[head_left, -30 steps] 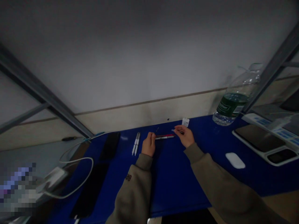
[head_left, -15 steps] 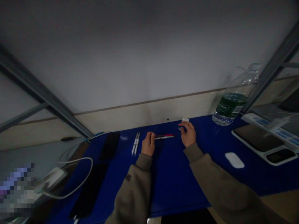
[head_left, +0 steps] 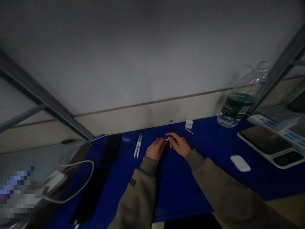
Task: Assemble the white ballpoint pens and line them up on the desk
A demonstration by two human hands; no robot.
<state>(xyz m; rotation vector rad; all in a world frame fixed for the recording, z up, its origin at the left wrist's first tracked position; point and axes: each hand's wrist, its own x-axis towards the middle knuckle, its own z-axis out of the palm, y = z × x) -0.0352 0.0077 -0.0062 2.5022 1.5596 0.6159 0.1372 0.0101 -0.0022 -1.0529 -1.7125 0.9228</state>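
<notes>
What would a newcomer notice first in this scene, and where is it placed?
Probably the blue tabletop, where the left hand and right hand are close together beside a thin red item. Next, perhaps, the big, clear, green-labelled bottle, standing at the back right. Two pens lie side by side, left of the hands.

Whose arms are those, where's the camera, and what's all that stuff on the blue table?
There's no robot here! They're a person's own arms in brownish sleeves. Every picture comes from one camera worn on that person's head, looking forward and down.

The left hand and right hand are close together over the blue table. Their fingertips are around a slim white piece, mostly hidden, so I can't tell exactly how it's held.

Nearby lie a red stick-like thing, two white pens and a small silvery piece. A big clear bottle stands near the wall.
</notes>
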